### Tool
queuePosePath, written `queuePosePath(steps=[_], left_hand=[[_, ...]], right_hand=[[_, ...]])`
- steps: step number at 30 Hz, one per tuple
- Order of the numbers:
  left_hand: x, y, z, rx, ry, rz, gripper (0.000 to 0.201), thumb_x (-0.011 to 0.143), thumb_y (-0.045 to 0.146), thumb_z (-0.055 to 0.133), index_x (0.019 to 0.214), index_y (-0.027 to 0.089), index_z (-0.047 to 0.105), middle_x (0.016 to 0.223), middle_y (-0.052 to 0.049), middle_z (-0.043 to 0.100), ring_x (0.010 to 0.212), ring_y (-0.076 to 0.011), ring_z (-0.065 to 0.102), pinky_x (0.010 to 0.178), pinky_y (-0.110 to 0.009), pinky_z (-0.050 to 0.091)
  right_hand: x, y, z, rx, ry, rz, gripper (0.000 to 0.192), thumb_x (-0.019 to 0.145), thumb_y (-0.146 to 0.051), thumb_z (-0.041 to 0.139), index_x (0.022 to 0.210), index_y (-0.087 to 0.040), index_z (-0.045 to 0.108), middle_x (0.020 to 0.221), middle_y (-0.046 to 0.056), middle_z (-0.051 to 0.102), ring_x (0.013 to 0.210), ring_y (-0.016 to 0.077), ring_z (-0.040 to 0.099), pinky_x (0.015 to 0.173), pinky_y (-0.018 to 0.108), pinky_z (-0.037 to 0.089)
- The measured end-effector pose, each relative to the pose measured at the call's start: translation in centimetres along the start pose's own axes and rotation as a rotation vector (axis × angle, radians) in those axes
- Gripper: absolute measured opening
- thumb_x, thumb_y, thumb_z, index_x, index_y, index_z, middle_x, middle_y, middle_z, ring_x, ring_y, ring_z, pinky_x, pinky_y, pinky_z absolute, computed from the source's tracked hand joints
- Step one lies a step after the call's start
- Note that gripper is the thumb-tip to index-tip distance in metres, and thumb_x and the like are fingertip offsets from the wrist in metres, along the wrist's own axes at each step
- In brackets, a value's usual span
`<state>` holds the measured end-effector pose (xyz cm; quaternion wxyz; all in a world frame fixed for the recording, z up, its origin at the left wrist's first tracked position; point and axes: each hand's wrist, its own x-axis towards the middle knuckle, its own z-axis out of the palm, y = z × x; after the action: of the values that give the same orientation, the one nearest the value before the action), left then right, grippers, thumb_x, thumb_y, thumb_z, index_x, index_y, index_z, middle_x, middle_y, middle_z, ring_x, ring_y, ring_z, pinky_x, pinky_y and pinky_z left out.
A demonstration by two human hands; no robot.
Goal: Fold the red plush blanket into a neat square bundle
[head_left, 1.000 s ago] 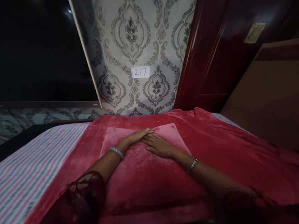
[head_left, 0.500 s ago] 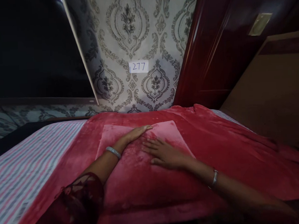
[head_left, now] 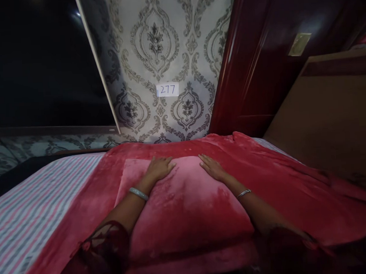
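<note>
A folded, plush pink-and-red piece of cloth [head_left: 186,206], squarish in outline, lies on a larger red plush blanket [head_left: 284,189]. Near its far edge, left of the middle, my left hand [head_left: 160,168] rests flat on it with fingers extended. Toward the far right corner, my right hand [head_left: 213,168] lies on the same cloth, its fingers stretched forward. Neither hand grasps anything. A pale bangle [head_left: 139,193] circles my left wrist, and a thin silver one [head_left: 243,193] is on the right.
Striped fabric [head_left: 45,193] shows under the blanket at left. Behind stands a patterned wall [head_left: 160,113] with a paper marked 277 [head_left: 167,89]. A large dark screen [head_left: 41,66] is at upper left, a dark red door frame [head_left: 229,81] and brown panel [head_left: 331,108] at right.
My right hand has moved from the cloth's middle to its far right corner. My left hand has shifted slightly left and its fingers are more spread. The view has tilted slightly.
</note>
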<state>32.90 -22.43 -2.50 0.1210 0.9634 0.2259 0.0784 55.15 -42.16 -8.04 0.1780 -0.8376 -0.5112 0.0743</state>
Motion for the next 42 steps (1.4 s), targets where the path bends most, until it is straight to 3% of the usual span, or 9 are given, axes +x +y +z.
queuePosePath(steps=[7,13,18,22,25,30,33,37,42], left_hand=[[-3.2,-5.8,-4.7,0.138,-0.005,-0.312,0.054,0.098,0.051,0.036,0.125,0.02,0.07,0.133,-0.02,0.066,0.128,-0.0416,0.058,0.113,-0.064,0.032],[-6.4,-5.6,-7.3,0.209,0.192,-0.287,0.057,0.097,0.044,0.038,0.144,0.016,0.054,0.155,-0.019,0.046,0.149,-0.0354,0.034,0.123,-0.061,0.008],[-10.5,-2.1,-4.8,0.072,0.193,-0.137,0.066,0.099,0.049,0.035,0.155,0.016,0.038,0.161,-0.015,0.038,0.152,-0.0291,0.03,0.125,-0.051,0.019],[-14.5,-1.8,-1.5,0.17,0.158,-0.138,0.077,0.095,0.058,0.042,0.157,0.013,0.035,0.164,-0.019,0.028,0.154,-0.0355,0.019,0.124,-0.06,0.015],[-15.8,-2.8,0.0,0.198,0.118,-0.19,0.078,0.095,0.062,0.039,0.157,0.014,0.036,0.165,-0.018,0.023,0.155,-0.0376,0.016,0.12,-0.065,0.019],[-15.8,-3.2,0.4,0.182,0.109,-0.181,0.082,0.095,0.065,0.036,0.159,0.014,0.032,0.167,-0.016,0.017,0.156,-0.0361,0.012,0.119,-0.062,0.028],[-15.7,-2.8,0.3,0.157,0.081,-0.212,0.083,0.095,0.065,0.034,0.16,0.012,0.027,0.168,-0.015,0.013,0.156,-0.0358,0.01,0.116,-0.064,0.033],[-15.8,-2.5,-0.3,0.133,0.066,-0.235,0.082,0.096,0.062,0.037,0.159,0.011,0.027,0.168,-0.016,0.013,0.156,-0.0336,0.009,0.118,-0.061,0.031],[-15.2,-1.3,-3.0,0.155,-0.023,-0.226,0.081,0.098,0.062,0.033,0.16,0.01,0.026,0.167,-0.017,0.016,0.156,-0.0341,0.01,0.123,-0.065,0.012]], right_hand=[[-0.1,-0.8,-1.3,0.0,-0.031,-0.005,0.063,0.106,-0.05,0.024,0.162,-0.02,0.026,0.166,0.009,0.022,0.154,0.0239,0.019,0.125,0.05,0.018],[-1.4,-5.2,-4.4,-0.046,0.01,-0.06,0.064,0.104,-0.051,0.033,0.161,-0.023,0.028,0.167,0.009,0.017,0.155,0.0338,0.008,0.121,0.064,0.014],[-5.3,-14.9,-1.3,-0.041,-0.098,-0.657,0.062,0.1,-0.042,0.041,0.159,-0.027,0.034,0.164,0.004,0.029,0.152,0.0312,0.023,0.125,0.054,0.016],[-5.1,-18.2,1.6,0.011,-0.145,-0.833,0.058,0.102,-0.045,0.042,0.158,-0.033,0.037,0.162,-0.001,0.032,0.151,0.0292,0.026,0.127,0.047,0.011],[-2.1,-15.6,0.7,-0.074,-0.111,-0.728,0.057,0.101,-0.049,0.046,0.155,-0.031,0.042,0.163,0.001,0.028,0.151,0.0338,0.023,0.125,0.056,0.009],[1.4,-7.8,-1.8,-0.169,-0.061,-0.136,0.058,0.105,-0.05,0.036,0.158,-0.027,0.036,0.163,0.006,0.03,0.151,0.0316,0.024,0.122,0.059,0.017],[1.4,-5.0,-1.7,-0.159,-0.017,0.02,0.058,0.107,-0.048,0.025,0.156,-0.022,0.041,0.159,0.01,0.039,0.148,0.0321,0.033,0.12,0.057,0.024],[1.4,-4.6,-1.7,-0.144,-0.017,0.051,0.058,0.106,-0.047,0.022,0.155,-0.023,0.042,0.158,0.009,0.041,0.147,0.0288,0.035,0.119,0.053,0.028],[-0.5,-7.6,-3.2,-0.174,0.03,0.046,0.064,0.105,-0.052,0.027,0.162,-0.024,0.022,0.167,0.011,0.018,0.154,0.0331,0.012,0.119,0.066,0.015]])
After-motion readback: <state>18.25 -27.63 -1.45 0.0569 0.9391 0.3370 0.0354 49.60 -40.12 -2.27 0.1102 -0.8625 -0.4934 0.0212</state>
